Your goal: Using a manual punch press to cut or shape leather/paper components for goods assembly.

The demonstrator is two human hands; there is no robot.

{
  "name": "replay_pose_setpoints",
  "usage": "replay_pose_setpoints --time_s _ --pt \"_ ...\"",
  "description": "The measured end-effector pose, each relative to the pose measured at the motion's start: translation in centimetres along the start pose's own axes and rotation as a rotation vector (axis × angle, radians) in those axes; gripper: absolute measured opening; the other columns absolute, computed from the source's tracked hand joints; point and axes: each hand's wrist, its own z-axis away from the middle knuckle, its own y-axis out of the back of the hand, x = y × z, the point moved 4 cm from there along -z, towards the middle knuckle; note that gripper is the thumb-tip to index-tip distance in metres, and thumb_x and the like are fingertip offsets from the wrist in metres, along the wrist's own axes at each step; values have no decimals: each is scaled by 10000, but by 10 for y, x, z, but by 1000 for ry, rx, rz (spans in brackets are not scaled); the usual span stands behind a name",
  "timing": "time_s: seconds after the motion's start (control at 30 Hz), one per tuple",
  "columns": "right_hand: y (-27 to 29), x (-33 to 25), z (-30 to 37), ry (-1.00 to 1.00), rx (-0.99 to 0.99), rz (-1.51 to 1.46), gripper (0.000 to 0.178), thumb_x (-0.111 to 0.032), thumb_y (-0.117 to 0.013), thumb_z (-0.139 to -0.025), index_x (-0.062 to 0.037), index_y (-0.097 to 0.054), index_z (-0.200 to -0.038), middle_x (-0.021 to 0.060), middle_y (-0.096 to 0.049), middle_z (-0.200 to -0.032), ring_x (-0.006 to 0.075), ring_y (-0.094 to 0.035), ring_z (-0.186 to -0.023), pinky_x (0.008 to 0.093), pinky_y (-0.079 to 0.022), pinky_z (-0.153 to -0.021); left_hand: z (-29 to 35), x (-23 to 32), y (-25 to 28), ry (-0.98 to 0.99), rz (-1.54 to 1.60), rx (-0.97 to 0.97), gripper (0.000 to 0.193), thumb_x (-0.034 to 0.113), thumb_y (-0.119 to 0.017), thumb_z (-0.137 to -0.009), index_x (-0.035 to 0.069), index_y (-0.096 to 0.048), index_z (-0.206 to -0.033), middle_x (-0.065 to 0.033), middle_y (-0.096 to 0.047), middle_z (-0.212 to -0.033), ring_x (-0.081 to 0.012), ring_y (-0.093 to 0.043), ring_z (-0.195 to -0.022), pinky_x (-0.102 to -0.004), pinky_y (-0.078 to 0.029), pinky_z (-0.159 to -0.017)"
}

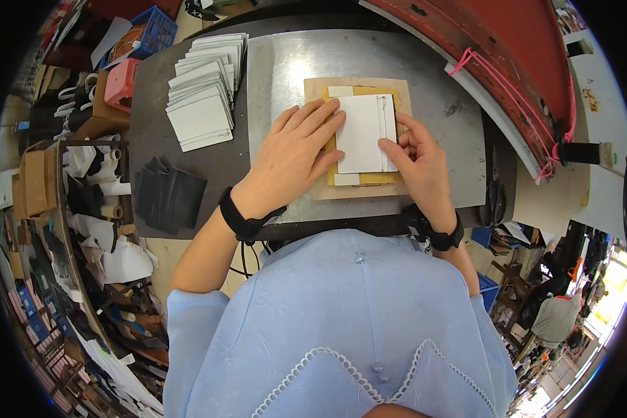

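Note:
A white rectangular sheet with a dark edge [359, 136] lies on a yellow board [369, 179], which rests on a larger tan board [313, 90]. Along the sheet's right side run thin drawn lines. My left hand [296, 150] lies with fingers stretched, their tips touching the sheet's left edge. At the right edge, my right hand [421, 157] pinches the sheet, thumb on top and the other fingers curled beside it. Pale strips [347, 179] sit at the yellow board's near and far edges. Both wrists wear black bands.
Overlapping white cards [198, 111] are stacked at the left, with black sheets [168, 195] nearer me. A metal plate [279, 63] bears the boards. Red machinery [494, 49] with a pink cord [515, 90] overhangs the far right. Scissors [494, 195] lie near the right edge.

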Motion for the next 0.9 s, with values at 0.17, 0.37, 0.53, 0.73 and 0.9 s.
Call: replay_pose_setpoints --time_s 0.17,0.37,0.53,0.73,0.9 --pt "-1 2 0 -8 6 -17 477 -151 -725 -885 6 -574 -1309 14 -601 -749 64 -525 -623 228 -448 -591 2 1 2 -2 15 -5 637 338 -697 -878 26 -506 -1399 -132 -459 -1491 -334 -406 -1377 -438 -320 -1135" --pt "-1 5 0 -32 -1 -52 474 -144 -724 -886 11 -572 -1307 4 -596 -753 58 -517 -627 222 -441 -596 1 1 3 1 15 -26 657 350 -709 -863 23 -506 -1396 -141 -452 -1491 -336 -399 -1380 -442 -316 -1138" --pt "0 1 -1 -8 0 -6 473 -154 -725 -883 8 -576 -1302 14 -595 -750 71 -521 -620 232 -444 -589 -4 8 8 -65 -88 -36 648 297 -729 -832 12 -514 -1374 -163 -473 -1455 -338 -419 -1360 -443 -334 -1131" --pt "0 1 1 -7 4 42 483 -164 -723 -876 -6 -577 -1308 40 -602 -739 98 -536 -608 255 -453 -581 -6 18 9 -89 -95 -43 576 243 -716 -838 -8 -530 -1323 -185 -508 -1401 -343 -475 -1303 -449 -371 -1107" --pt "2 -4 2 35 19 113 485 -158 -720 -874 -13 -580 -1315 58 -598 -734 109 -537 -599 260 -449 -575 -9 24 -3 -73 -129 16 552 233 -733 -831 19 -551 -1306 -176 -532 -1367 -334 -502 -1280 -443 -400 -1075"
